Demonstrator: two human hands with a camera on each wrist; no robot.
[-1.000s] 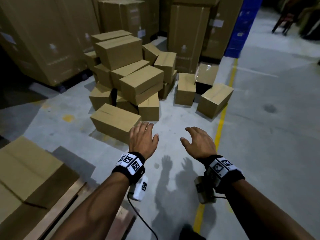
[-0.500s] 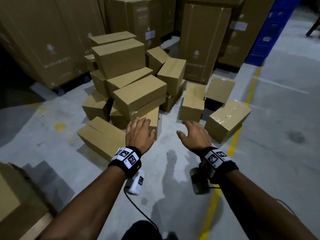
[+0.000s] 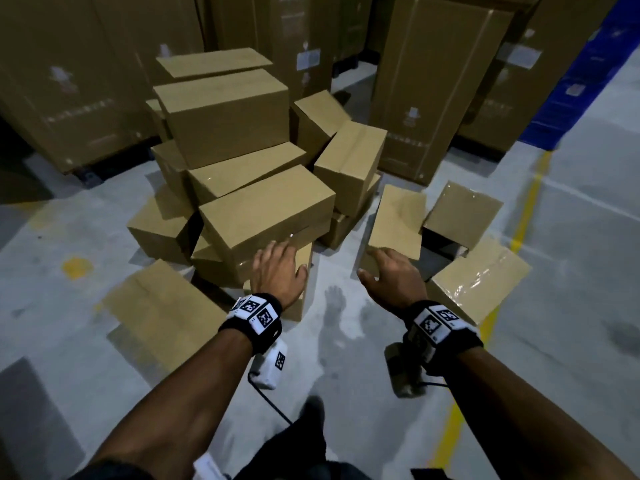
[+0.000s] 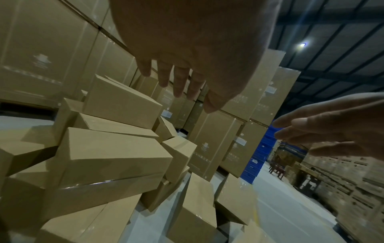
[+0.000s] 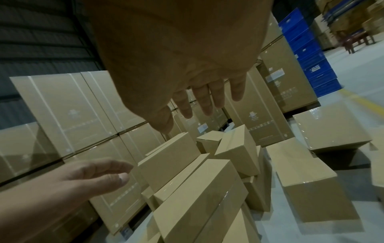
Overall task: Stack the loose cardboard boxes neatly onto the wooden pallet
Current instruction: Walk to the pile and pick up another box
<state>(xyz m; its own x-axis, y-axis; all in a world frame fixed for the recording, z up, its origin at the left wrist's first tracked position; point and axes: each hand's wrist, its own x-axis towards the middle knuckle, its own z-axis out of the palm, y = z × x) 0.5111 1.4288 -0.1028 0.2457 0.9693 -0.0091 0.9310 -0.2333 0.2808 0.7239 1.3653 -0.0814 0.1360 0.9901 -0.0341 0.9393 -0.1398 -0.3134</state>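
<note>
The loose cardboard boxes (image 3: 266, 209) are plain tan-brown, some with glossy clear tape strips along their seams. The tall cartons (image 3: 436, 81) far behind them are the same brown, carrying small white labels and faint pale printing. At the far right, stacked crates (image 3: 585, 84) are bright blue. The floor (image 3: 571, 244) is pale grey concrete, marked by a yellow painted line (image 3: 523, 216) on the right and a yellow spot (image 3: 77, 267) on the left. Both wristbands (image 3: 254, 315) are black with white squares bearing black-and-white checker-like markers.
</note>
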